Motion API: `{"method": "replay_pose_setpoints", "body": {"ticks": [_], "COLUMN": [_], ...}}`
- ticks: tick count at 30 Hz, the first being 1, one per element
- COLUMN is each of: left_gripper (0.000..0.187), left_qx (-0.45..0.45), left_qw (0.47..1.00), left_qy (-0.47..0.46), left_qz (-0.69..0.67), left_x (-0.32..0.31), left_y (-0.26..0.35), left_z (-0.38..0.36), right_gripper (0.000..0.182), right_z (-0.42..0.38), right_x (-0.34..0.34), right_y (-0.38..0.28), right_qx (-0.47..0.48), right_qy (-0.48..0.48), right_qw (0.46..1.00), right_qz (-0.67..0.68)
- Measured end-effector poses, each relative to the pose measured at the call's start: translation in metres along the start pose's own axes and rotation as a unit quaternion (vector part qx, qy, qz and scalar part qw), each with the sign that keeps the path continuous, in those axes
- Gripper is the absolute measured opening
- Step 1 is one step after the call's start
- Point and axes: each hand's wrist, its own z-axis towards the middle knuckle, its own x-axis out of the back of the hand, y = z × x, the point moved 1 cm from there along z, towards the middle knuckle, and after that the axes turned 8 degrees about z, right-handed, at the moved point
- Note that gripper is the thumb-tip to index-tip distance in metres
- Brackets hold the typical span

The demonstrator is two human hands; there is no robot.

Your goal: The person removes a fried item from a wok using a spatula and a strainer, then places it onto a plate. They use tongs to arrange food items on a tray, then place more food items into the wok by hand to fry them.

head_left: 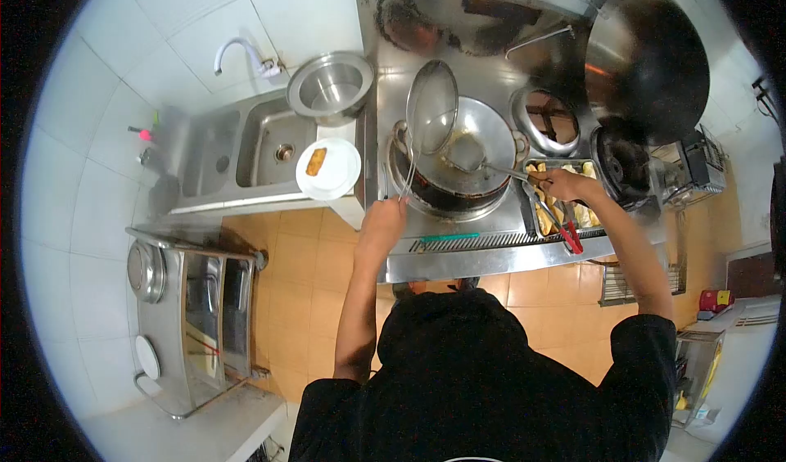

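Observation:
My left hand is closed round the long handle of a round mesh strainer, which is held up over the left side of a wok. In my right hand is the handle of a ladle, its bowl down in the middle of the wok. Liquid seems to lie in the wok, though its depth cannot be made out. Below my right hand, a metal tray holds several pale and golden food pieces. Red-handled tongs rest across this tray.
Left of the stove, a white plate bears one browned piece of food, beside a steel pot and a sink. A large dark wok leans at the back right. A green-handled tool lies along the stove's front grate.

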Motion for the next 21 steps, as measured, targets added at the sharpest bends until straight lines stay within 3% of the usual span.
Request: {"method": "replay_pose_setpoints", "body": {"ticks": [1,2,5,11,14,18,20,21], "left_gripper": [0.04,0.04,0.04,0.038,0.034,0.031,0.03,0.03], "left_qx": [0.004,0.009,-0.004,-0.023,-0.05,-0.091,-0.041,-0.037], "left_qw": [1.0,1.0,1.0,0.993,0.991,0.988,0.977,0.977], "left_qy": [-0.011,-0.021,-0.021,-0.071,-0.062,-0.036,-0.122,-0.122], "left_qz": [0.005,0.008,0.014,0.089,0.103,0.123,0.17,0.17], "left_x": [0.0,-0.001,-0.006,-0.008,-0.005,-0.002,0.009,0.005], "left_y": [-0.001,-0.002,-0.011,-0.007,0.001,0.012,0.029,0.029], "left_z": [0.002,0.005,0.012,0.031,0.041,0.049,0.049,0.048], "right_gripper": [0.045,0.045,0.044,0.046,0.05,0.058,0.059,0.059], "right_z": [0.001,-0.004,-0.022,-0.039,-0.033,-0.012,-0.006,-0.003], "right_x": [0.001,0.008,0.029,0.075,0.088,0.094,0.088,0.085], "right_y": [0.001,0.01,0.01,0.014,-0.002,-0.003,-0.009,-0.013], "right_qx": [0.095,0.002,-0.079,-0.091,-0.133,-0.107,-0.114,-0.122], "right_qy": [0.043,-0.013,-0.025,-0.049,-0.098,-0.149,-0.144,-0.137], "right_qw": [0.994,1.0,0.994,0.995,0.986,0.98,0.98,0.98], "right_qz": [-0.041,0.016,0.071,0.011,-0.01,-0.073,-0.073,-0.072]}}
